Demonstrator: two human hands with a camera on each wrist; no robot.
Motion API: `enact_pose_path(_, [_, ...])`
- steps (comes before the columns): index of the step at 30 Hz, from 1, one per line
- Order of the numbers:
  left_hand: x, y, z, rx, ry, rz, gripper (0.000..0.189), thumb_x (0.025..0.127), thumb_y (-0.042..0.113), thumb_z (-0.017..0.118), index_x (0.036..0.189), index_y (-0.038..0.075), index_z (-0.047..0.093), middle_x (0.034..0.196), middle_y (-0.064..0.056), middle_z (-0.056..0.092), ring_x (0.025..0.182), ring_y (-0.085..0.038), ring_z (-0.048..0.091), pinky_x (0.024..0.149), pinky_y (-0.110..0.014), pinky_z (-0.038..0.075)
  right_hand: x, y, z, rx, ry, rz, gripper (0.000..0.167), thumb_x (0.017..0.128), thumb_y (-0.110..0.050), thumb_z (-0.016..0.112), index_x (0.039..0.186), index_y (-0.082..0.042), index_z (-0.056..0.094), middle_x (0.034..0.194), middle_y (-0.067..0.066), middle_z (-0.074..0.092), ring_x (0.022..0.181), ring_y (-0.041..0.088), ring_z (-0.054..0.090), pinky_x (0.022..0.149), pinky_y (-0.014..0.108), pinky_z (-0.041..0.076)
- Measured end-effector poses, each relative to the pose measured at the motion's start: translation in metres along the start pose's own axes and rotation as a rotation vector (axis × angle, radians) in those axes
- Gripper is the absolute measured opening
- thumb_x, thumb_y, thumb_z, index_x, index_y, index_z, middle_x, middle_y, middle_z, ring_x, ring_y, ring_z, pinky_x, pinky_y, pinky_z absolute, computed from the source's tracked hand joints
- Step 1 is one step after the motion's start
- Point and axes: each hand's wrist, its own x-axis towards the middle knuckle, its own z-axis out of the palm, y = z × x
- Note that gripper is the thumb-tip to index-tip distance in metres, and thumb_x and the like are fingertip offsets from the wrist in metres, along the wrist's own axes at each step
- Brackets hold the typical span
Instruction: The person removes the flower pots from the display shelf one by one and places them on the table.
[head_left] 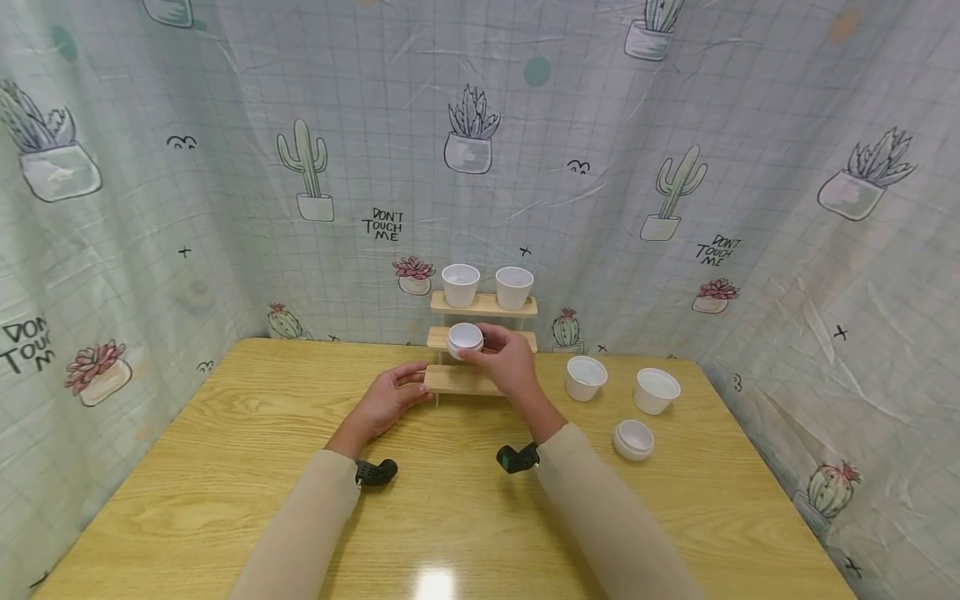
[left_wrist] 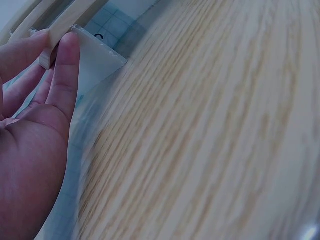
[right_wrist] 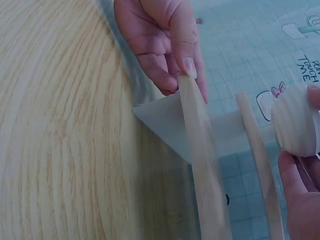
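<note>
A small three-step display stand with wooden boards and clear side panels stands at the back of the table. My left hand pinches the left end of its lowest board, thumb on one face and fingers on the other. My right hand holds a small round white pot by its side at the left part of the middle board. Whether this pot touches that board, I cannot tell. On the top board sit two white pots, a left one and a right one.
To the right of the stand, a white pot and another white pot stand on the wooden table. Nearer lies a low, rounded white pot. A cactus-print curtain hangs close behind the stand and along both sides.
</note>
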Motion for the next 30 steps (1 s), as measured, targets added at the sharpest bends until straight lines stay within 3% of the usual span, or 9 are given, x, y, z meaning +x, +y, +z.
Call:
enact_pose_path(12, [-0.001, 0.001, 0.002, -0.002, 0.011, -0.013, 0.058, 0.102, -0.005, 0.055, 0.155, -0.008, 0.032, 0.128, -0.012, 0.054, 0.101, -0.012, 0.068, 0.100, -0.029, 0.061, 0.012, -0.001, 0.003, -0.010, 0.009, 0.041, 0.055, 0.079, -0.021, 0.091, 0.129, -0.010, 0.070, 0.125, 0.011, 0.072, 0.116, 0.026, 0.069, 0.101, 0.037, 0.061])
enact_pose_path(30, [-0.001, 0.002, 0.001, 0.007, 0.003, -0.004, 0.059, 0.102, -0.005, 0.056, 0.156, -0.007, 0.032, 0.133, -0.015, 0.054, 0.105, -0.011, 0.067, 0.102, -0.031, 0.060, 0.026, 0.001, 0.008, -0.070, 0.014, 0.061, 0.055, 0.080, -0.027, 0.090, 0.130, -0.012, 0.070, 0.123, 0.008, 0.073, 0.114, 0.023, 0.069, 0.099, 0.038, 0.062])
